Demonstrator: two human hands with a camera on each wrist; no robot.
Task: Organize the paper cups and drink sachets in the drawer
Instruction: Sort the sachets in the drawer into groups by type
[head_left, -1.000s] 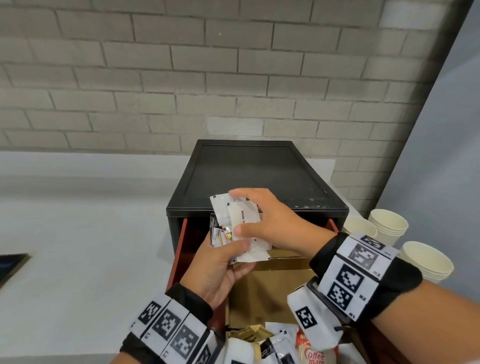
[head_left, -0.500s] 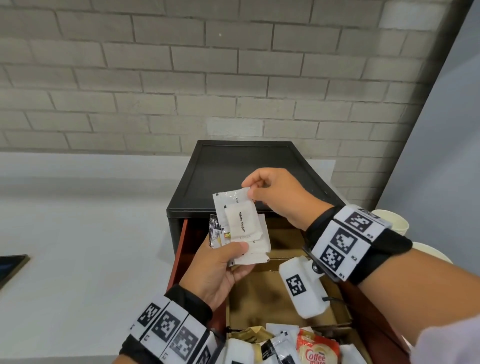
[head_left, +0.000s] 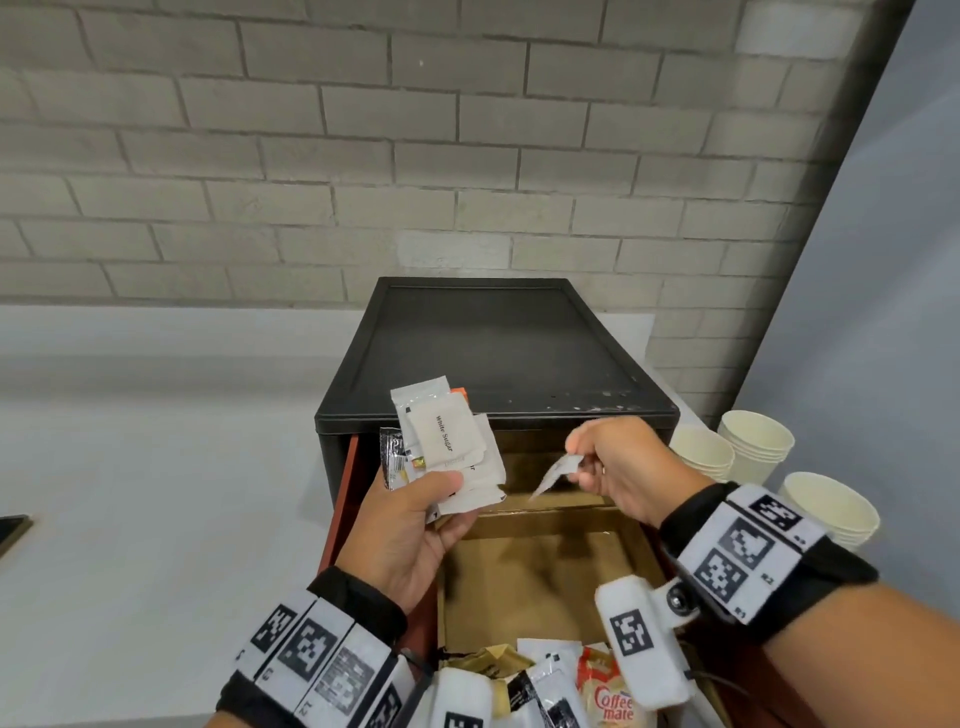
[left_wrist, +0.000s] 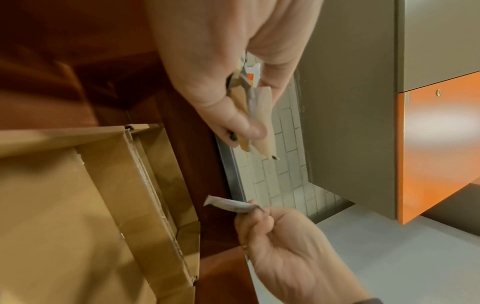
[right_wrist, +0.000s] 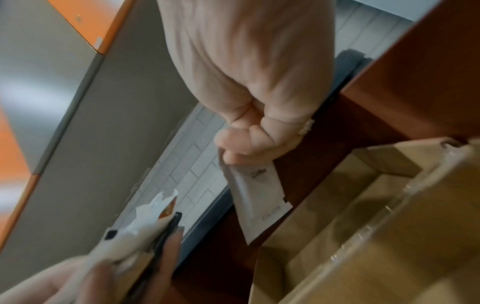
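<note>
My left hand (head_left: 415, 514) grips a fanned bundle of drink sachets (head_left: 447, 441) above the open drawer; the top one reads "White Sugar". In the left wrist view the same bundle of sachets (left_wrist: 255, 115) shows edge-on between thumb and fingers. My right hand (head_left: 608, 462) pinches a single white sachet (head_left: 553, 474) to the right of the bundle, over the cardboard divider box (head_left: 540, 577) in the drawer. That single sachet (right_wrist: 255, 199) hangs from the right hand's fingertips in the right wrist view. Several stacked paper cups (head_left: 756, 447) stand right of the drawer unit.
The black drawer cabinet (head_left: 498, 353) stands against a brick wall on a pale counter. Its red-brown drawer side (head_left: 345, 493) is pulled out toward me. More loose sachets, one marked Coffee mate (head_left: 613, 701), lie in the drawer's front part. A dark object (head_left: 13, 530) sits at far left.
My right hand has drawn one white sachet off the bundle and moved right and down, away from the left hand. The left hand keeps holding the rest of the bundle.
</note>
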